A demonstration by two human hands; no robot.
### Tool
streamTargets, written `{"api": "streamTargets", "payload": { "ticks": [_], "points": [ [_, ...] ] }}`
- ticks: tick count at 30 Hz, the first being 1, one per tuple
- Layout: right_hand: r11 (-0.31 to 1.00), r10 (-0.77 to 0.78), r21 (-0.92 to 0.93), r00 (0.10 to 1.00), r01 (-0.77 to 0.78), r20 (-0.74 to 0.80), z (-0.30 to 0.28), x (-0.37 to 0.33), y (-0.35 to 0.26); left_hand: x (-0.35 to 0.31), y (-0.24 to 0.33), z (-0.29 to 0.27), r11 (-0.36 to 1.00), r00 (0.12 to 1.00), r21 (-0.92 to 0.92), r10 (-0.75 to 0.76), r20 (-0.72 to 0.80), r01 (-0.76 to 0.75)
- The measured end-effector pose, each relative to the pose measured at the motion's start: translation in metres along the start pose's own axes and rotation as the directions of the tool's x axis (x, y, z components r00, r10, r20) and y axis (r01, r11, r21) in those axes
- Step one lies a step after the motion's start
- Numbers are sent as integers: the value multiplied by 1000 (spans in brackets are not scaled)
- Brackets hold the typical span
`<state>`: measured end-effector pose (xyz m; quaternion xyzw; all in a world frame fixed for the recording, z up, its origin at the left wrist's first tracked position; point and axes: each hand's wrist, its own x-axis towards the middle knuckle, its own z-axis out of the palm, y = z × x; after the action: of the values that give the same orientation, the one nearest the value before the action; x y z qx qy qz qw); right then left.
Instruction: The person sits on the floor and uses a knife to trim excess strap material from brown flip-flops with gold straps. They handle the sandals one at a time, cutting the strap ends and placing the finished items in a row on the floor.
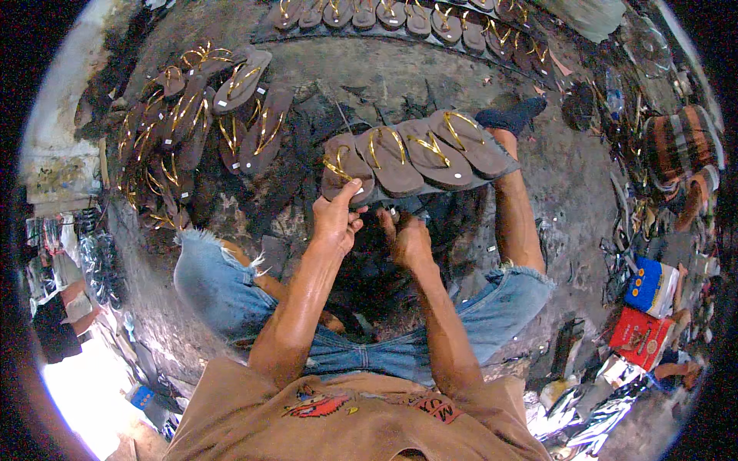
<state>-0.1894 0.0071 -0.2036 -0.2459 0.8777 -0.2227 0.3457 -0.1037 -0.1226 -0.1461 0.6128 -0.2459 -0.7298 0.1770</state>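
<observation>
My left hand (336, 219) pinches the near end of a brown flip-flop (344, 163) with a gold strap, thumb on top and fingers curled below. That flip-flop is at the left end of a row of several matching flip-flops (434, 163), side by side along a thin dark board (483, 181). Just below the row, my right hand (410, 242) is closed, thumb and finger near the board's near edge. Something small and dark shows at its fingertips, too unclear to name. The board's right end reaches my bent leg (517, 211).
A pile of brown gold-strapped sandals (184, 127) lies at the left on the dark floor (369, 73). More sandals stand in rows (388, 15) at the far side. At the right are a blue box (652, 286), a red box (642, 338) and another person's arm (696, 200).
</observation>
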Motion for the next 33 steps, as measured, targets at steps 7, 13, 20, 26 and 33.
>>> {"api": "streamTargets", "payload": {
  "ticks": [7, 13, 20, 26, 33],
  "points": [
    [990, -105, 124, 924, 64, 367, -15, 47, 13, 4, -12, -4, 998, 1000, -58, -22, 9, 23],
    [914, -388, 215, 896, 345, 214, 30, 99, 44, 23, -16, -4, 989, 998, -137, -53, 15, 55],
    [763, -562, 382, 827, 521, -7, 57, 130, 22, 27, -18, -6, 979, 1000, -200, -20, 19, 23],
    [375, -529, 669, 741, 642, -415, 140, 125, -20, -35, -11, -24, 979, 984, -116, 158, -86, -167],
    [681, -214, 707, 975, 190, -56, 63, 21, -88, -209, 9, -119, 892, 931, 293, 283, 231, -344]
  ]
}}
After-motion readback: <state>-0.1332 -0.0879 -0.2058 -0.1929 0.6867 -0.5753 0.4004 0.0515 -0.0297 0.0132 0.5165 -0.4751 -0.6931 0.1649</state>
